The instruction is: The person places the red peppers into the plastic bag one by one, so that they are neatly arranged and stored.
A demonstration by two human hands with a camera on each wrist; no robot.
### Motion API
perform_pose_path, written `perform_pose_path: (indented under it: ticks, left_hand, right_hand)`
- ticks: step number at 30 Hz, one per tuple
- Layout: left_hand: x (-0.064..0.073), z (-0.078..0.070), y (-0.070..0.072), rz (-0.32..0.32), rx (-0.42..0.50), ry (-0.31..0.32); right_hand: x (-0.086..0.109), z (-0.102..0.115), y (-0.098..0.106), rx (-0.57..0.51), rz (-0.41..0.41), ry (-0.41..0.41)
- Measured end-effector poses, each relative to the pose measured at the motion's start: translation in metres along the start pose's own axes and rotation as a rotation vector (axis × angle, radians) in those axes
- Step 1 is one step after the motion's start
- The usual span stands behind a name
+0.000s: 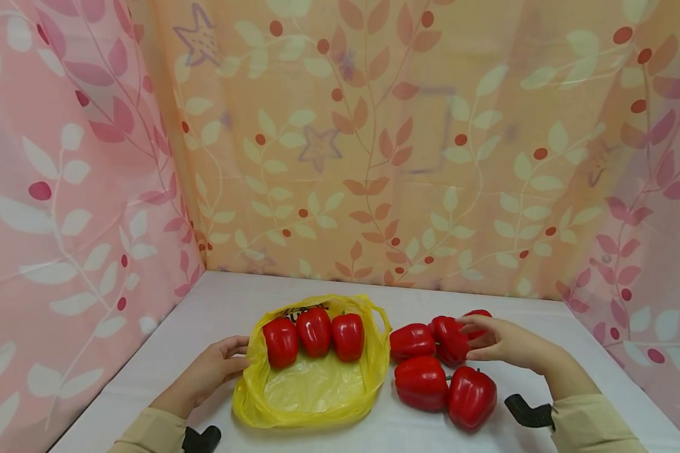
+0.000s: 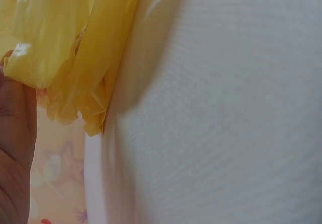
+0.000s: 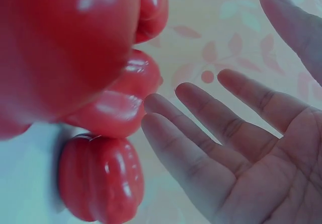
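A yellow plastic bag (image 1: pixel 303 416) lies with its mouth spread wide, and three red bell peppers (image 1: pixel 314 331) sit at its far side. My left hand (image 1: pixel 206 371) is at the bag's left edge, holding the rim between fingers and thumb; in the left wrist view the plastic (image 2: pixel 48 48) hides its fingertips. To the right of the bag, several glossy red bell peppers (image 1: pixel 422 382) lie grouped together. Over the back right of this group hovers my right hand (image 1: pixel 507 345), its fingers spread and nothing in its palm. The right wrist view shows the fingers (image 3: pixel 183 156) beside a pepper (image 3: pixel 103 178).
The white tabletop (image 1: pixel 158 390) carries the bag and peppers. A floral orange curtain (image 1: pixel 317 220) hangs behind the table, with pink floral curtains (image 1: pixel 85 239) at both sides. Black camera mounts (image 1: pixel 529 415) are worn at both wrists.
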State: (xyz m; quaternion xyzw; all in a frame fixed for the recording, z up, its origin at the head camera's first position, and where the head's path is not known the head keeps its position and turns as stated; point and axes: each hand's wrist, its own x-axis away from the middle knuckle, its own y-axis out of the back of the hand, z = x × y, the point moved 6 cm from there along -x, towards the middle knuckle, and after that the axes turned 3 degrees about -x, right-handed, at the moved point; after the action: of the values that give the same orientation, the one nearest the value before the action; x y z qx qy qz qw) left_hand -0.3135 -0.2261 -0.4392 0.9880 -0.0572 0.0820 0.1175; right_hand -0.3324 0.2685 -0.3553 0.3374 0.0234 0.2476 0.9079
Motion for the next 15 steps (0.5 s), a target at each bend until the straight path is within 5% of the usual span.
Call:
perform_pose_path:
  ticks: [15]
  left_hand:
    - [0.001, 0.000, 0.000, -0.022, -0.001, 0.012]
  right_hand:
    - [0.018, -0.028, -0.016, -0.045, 0.028, -0.063]
